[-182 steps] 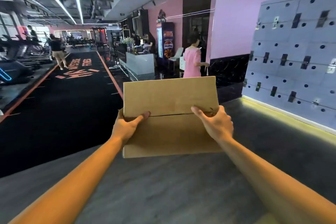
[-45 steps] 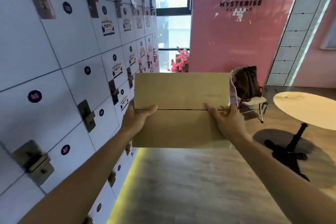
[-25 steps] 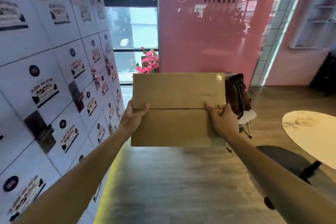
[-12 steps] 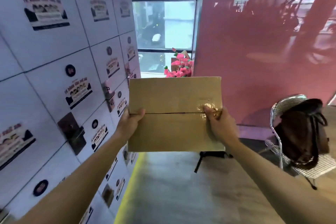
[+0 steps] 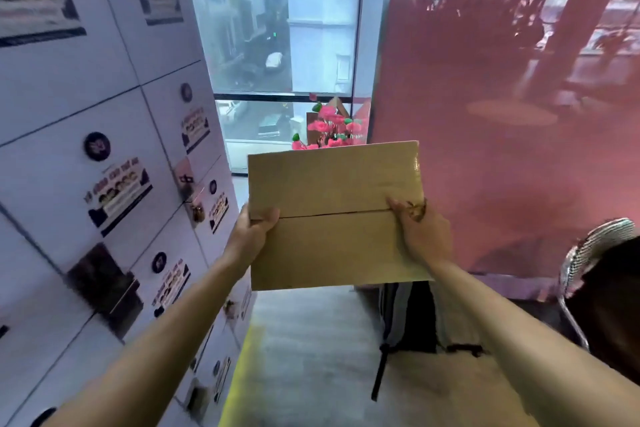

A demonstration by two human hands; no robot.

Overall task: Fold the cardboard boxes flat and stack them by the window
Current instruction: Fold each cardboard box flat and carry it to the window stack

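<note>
With both hands, left hand and right hand, clamped on the flattened cardboard box, keep it level and lower it short of the window, left of the pink flowers.

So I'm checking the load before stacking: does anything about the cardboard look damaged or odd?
Nothing stands out. The flattened cardboard box is level between the left hand and right hand; only its flap seam crosses the middle.
</note>
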